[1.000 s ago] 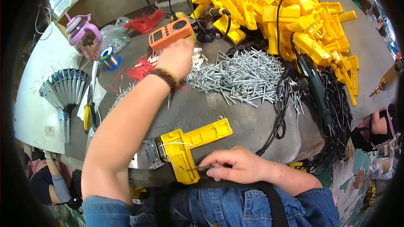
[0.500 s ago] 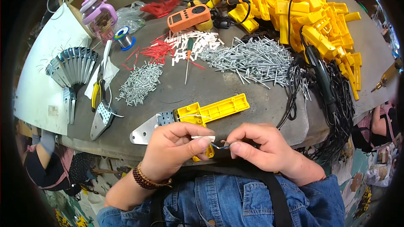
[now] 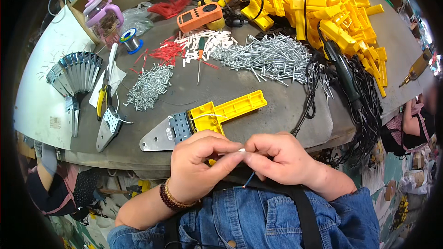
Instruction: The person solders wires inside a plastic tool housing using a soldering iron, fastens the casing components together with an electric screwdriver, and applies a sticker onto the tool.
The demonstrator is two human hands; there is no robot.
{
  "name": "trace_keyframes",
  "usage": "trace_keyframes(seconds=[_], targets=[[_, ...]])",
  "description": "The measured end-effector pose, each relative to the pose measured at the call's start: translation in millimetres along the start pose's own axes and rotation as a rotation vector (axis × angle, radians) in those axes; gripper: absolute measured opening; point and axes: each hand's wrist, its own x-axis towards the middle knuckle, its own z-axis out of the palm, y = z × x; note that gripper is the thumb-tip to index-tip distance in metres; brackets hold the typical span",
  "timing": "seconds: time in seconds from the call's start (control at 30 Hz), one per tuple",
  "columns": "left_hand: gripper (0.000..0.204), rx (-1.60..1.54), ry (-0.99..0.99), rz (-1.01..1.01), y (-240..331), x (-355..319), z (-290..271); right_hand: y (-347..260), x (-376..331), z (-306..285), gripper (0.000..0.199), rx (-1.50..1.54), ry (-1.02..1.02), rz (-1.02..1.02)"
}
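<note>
In front of my chest my left hand and right hand meet, each pinching with thumb and forefinger. A small white sleeve shows between the fingertips, partly hidden by them. A blue wire with a bare copper end hangs below my right fingers. A black cable runs to the back of my right hand. Just beyond my hands lies a yellow plastic handle shell joined to a perforated metal blade plate. A white wire lies across the shell; its near part is behind my hands.
Screws, short screws, white sleeves and red sleeves lie in piles. Yellow shells heap at the far right beside black cables. Pliers, a screwdriver and a solder spool lie leftward.
My hands have come together, and the white sleeve is now between both sets of fingertips. The blue wire, before stretched between the hands, hangs down. The view has shifted slightly.
</note>
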Motion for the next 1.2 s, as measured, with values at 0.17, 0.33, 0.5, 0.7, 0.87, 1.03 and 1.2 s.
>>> trace_keyframes(seconds=[0.17, 0.33, 0.5, 0.7, 0.87, 1.03, 1.2], targets=[[0.021, -0.427, 0.115, -0.279, 10, -5, -5, 1, -4, -3, 0.012, -0.049, 0.157, -0.142], [0.022, -0.692, -0.031, -0.385, 6, -9, -10, -2, -6, -1, 0.011, -0.309, 0.239, -0.39], [0.019, -0.688, -0.064, -0.431, 7, -10, -10, -2, -9, -2, 0.012, -0.319, 0.178, -0.389], [0.016, -0.642, -0.081, -0.413, 5, -11, -10, -2, -8, -4, 0.011, -0.266, 0.109, -0.351], [0.016, -0.385, -0.128, -0.349, 7, -13, -11, 1, -7, -6, 0.01, -0.24, 0.134, -0.307], [0.015, -0.326, -0.101, -0.354, 8, -11, -9, -2, -5, -2, 0.01, -0.375, 0.132, -0.33], [0.011, -0.156, -0.041, -0.353, 10, -9, -6, 4, 0, 7, 0.011, -0.632, 0.213, -0.43]])
